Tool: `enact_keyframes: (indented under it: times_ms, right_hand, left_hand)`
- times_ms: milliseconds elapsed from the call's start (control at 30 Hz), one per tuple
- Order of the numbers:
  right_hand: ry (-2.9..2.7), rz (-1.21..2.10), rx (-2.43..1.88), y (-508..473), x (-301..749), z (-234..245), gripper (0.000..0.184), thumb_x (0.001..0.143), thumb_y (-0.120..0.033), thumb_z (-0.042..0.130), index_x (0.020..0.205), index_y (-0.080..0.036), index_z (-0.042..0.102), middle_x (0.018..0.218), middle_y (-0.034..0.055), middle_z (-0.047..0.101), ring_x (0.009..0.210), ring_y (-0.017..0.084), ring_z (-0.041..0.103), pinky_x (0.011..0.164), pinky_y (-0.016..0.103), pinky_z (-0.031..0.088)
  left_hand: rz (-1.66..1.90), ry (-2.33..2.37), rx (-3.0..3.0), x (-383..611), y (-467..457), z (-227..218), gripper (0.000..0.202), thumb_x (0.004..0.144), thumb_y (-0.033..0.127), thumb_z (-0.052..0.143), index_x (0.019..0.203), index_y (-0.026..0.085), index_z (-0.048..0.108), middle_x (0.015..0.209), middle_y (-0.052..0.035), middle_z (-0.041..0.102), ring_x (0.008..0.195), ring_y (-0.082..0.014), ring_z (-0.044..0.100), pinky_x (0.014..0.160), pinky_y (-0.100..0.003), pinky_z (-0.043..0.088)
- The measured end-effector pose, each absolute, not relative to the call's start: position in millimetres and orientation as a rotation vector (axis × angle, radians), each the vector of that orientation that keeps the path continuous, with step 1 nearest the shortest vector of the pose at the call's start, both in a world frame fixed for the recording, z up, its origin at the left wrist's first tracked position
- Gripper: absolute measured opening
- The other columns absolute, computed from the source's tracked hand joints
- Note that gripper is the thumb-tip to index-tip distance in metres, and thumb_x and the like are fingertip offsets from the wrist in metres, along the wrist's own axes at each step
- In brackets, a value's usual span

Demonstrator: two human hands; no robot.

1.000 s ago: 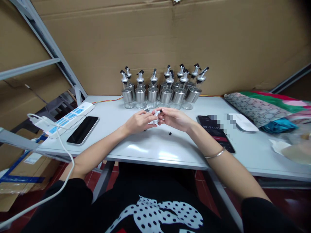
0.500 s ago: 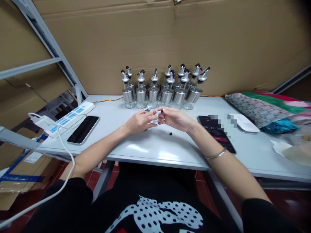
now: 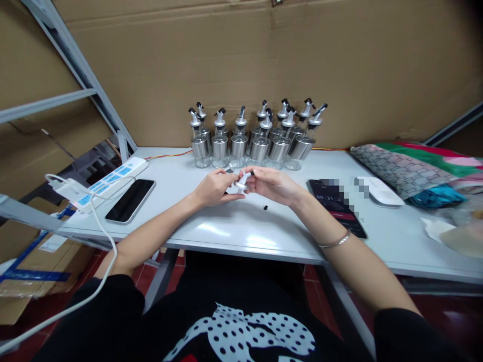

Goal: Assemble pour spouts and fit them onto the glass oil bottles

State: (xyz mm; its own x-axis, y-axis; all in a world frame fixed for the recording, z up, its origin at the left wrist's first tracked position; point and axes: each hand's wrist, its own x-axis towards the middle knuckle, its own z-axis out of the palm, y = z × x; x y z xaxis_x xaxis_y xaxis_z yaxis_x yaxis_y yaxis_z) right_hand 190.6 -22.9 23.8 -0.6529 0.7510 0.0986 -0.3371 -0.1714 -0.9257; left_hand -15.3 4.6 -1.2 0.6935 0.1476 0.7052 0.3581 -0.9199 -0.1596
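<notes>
My right hand [image 3: 277,185] is closed in a pinch around a silver pour spout [image 3: 241,185] with a black tip. My left hand [image 3: 218,188] meets it from the other side, its fingers bent around the spout's base. Exactly where the left fingertips press is hard to make out. A small black cap [image 3: 265,207] lies on the table below the right hand. Behind the hands stand several glass bottles [image 3: 260,149] with steel sleeves, each topped by a similar silver spout with a black lever.
On the left are a white power strip [image 3: 113,183] with a cable and a phone [image 3: 131,201]. To the right lie another phone [image 3: 335,208] showing a timer, a white flat device [image 3: 379,191] and a patterned fabric bundle [image 3: 407,168]. Cardboard [image 3: 241,55] stands behind the table.
The spout between my hands has turned, and its silver body and flange now show more plainly. Both hands stay in nearly the same place.
</notes>
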Motion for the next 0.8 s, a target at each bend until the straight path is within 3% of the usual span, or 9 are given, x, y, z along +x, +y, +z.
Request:
enact_keyframes:
  times_ms: [167,333,567,700,800]
  right_hand:
    - [-1.37,1.88,-0.518,-24,190,24,0.024,0.079,-0.034,0.065,0.096,-0.016,0.065,0.073,0.0006,0.053,0.072,0.013,0.051,0.07,0.028,0.044]
    - [-1.264,1.873,-0.526,-24,185,24,0.027,0.074,-0.037,0.071,0.092,-0.017,0.066,0.072,-0.0005,0.054,0.069,0.011,0.051,0.067,0.026,0.045]
    - [-1.127,1.789,-0.619,-20,184,26,0.024,0.082,-0.042,0.063,0.084,-0.019,0.064,0.067,-0.0016,0.052,0.063,0.01,0.048,0.065,0.025,0.048]
    - [-1.03,1.739,-0.628,-13,191,26,0.026,0.081,-0.045,0.063,0.083,-0.02,0.064,0.063,-0.0037,0.049,0.057,0.008,0.044,0.06,0.022,0.047]
    - [-1.0,1.748,-0.646,-10,194,25,0.026,0.081,-0.046,0.064,0.084,-0.02,0.063,0.062,-0.0042,0.048,0.056,0.008,0.045,0.06,0.022,0.047]
  left_hand:
    - [-0.987,-0.427,-2.677,-16,3,2,0.047,0.089,0.057,0.04,0.091,0.013,0.058,0.083,-0.0077,0.07,0.068,-0.0147,0.063,0.072,-0.03,0.044]
    - [-0.952,-0.563,-2.758,-16,5,2,0.055,0.088,0.061,0.036,0.101,0.013,0.057,0.077,-0.0051,0.069,0.062,-0.0138,0.061,0.074,-0.03,0.043]
    - [-0.877,-0.744,-2.894,-21,5,7,0.057,0.093,0.057,0.021,0.096,0.014,0.057,0.075,-0.0038,0.068,0.061,-0.0135,0.06,0.072,-0.029,0.042]
    - [-0.55,-0.873,-2.883,-20,-2,14,0.043,0.088,0.055,0.041,0.083,0.016,0.059,0.068,-0.0032,0.065,0.065,-0.0164,0.06,0.067,-0.028,0.039]
    - [-0.244,-1.049,-2.805,-16,-6,16,0.036,0.084,0.049,0.05,0.08,0.015,0.061,0.074,-0.0067,0.067,0.07,-0.0196,0.061,0.064,-0.028,0.038]
